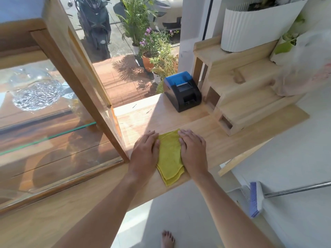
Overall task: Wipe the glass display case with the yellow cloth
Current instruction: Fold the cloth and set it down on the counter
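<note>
Two bare hands lie flat, fingers extended and gripping nothing, on a folded yellow cloth (170, 156) on the pale wooden counter (223, 140): left hand (146, 154) on its left edge, right hand (193, 153) on its right. Just left stands the wood-framed glass display case (53, 122). Behind sits a black-and-blue receipt printer (182, 92), well apart. The cloth's near corner reaches the counter's front edge, above white tiled floor (295, 158).
</note>
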